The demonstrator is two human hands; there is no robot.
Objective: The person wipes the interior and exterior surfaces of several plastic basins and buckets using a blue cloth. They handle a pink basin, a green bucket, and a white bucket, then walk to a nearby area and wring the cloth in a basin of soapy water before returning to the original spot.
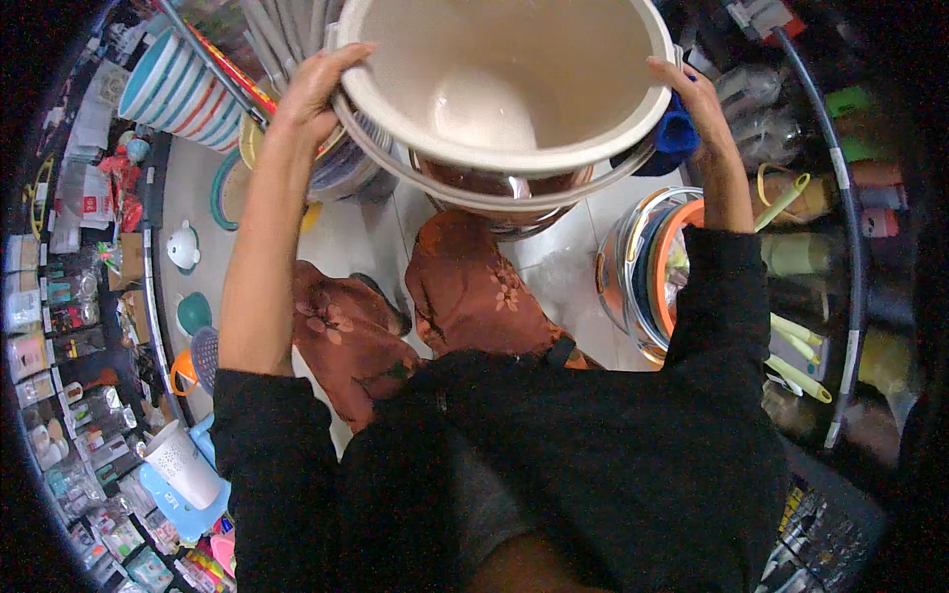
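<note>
Both of my hands grip a large cream plastic bucket (474,152) by its rim, one on either side. My left hand (315,93) has its thumb over the left edge, with the fingers hidden behind the wall. At the right edge my right hand (693,96) holds on the same way. The bucket's mouth is tilted towards me and its inside shows nothing in it. A pale curved handle (474,194) hangs below the rim. Behind and under the bucket is a brown shiny container (504,181), partly hidden.
Stacked buckets with an orange rim (660,267) stand on the tiled floor at right. At left are a striped basket (182,89), a white patterned bin (185,467) and shelves (152,296) of packaged goods. A dark shelf rail (845,200) with labels curves along the right.
</note>
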